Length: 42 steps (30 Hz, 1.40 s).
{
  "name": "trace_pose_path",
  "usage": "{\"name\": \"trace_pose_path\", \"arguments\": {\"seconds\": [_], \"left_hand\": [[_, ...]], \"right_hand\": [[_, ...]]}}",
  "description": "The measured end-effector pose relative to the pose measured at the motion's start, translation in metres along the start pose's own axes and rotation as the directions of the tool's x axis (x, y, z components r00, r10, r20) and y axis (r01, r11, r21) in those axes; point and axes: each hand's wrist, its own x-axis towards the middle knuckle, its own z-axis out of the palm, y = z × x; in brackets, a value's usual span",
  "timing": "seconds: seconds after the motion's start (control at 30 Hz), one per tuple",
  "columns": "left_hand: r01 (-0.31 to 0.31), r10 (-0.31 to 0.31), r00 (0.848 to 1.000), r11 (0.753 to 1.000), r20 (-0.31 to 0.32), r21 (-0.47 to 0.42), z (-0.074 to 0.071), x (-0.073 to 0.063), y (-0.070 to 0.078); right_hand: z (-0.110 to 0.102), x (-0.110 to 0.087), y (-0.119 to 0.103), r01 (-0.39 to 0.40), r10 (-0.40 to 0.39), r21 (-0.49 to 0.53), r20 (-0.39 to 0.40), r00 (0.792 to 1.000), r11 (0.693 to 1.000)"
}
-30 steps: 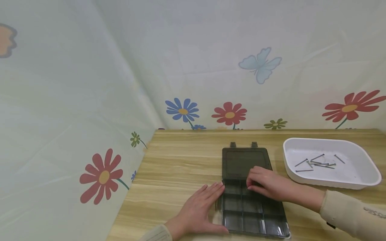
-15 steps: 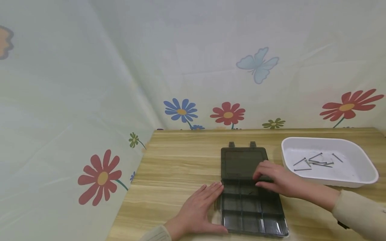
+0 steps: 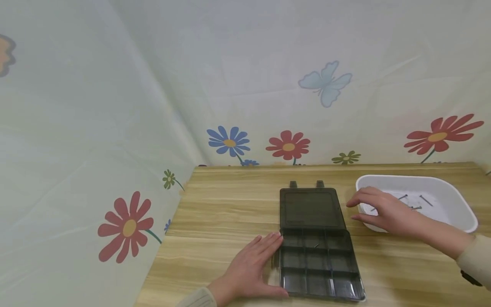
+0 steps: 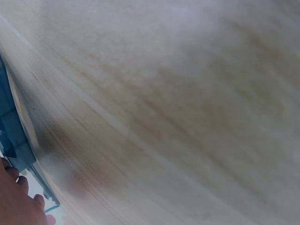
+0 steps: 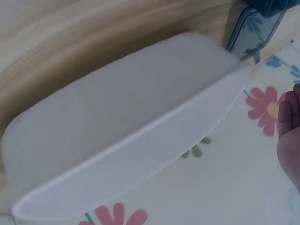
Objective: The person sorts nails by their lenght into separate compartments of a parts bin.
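While right-wrist view shows white tray [image 5: 117, 98], head view adds screws inside [image 3: 426, 201]

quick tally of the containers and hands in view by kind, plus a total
Compartment boxes: 1, the dark box with its lid open
Trays: 1, the white tray
Hands: 2, the left hand and the right hand
Total: 4
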Motion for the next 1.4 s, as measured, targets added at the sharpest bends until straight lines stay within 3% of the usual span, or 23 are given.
{"name": "trace_pose_path", "arguments": {"seconds": [0.2,0.43,0.67,0.93,1.17,1.4], "left_hand": [[-0.002,0.002,1.0,1.0,0.009,-0.005,-0.001,-0.001,-0.001],[-0.003,0.003,1.0,1.0,0.015,-0.008,-0.001,-0.001,0.0],[-0.001,0.001,1.0,1.0,0.025,-0.001,-0.004,0.0,0.001],[0.001,-0.001,1.0,1.0,0.018,-0.004,-0.005,0.0,0.001],[0.011,-0.01,1.0,1.0,0.03,-0.023,-0.006,0.0,0.001],[0.016,-0.015,0.999,0.999,0.036,-0.035,-0.005,0.0,0.0]], "right_hand": [[-0.015,-0.011,0.018,-0.118,0.122,-0.113,0.032,0.992,0.987],[-0.018,-0.027,0.04,-0.266,0.283,-0.16,0.101,0.954,0.951],[-0.014,-0.037,0.058,-0.31,0.332,-0.156,0.14,0.933,0.938],[-0.011,-0.043,0.074,-0.389,0.414,-0.142,0.264,0.871,0.91],[-0.004,-0.049,0.09,-0.349,0.376,-0.143,0.281,0.883,0.926],[0.001,-0.052,0.097,-0.339,0.368,-0.145,0.299,0.881,0.93]]}}
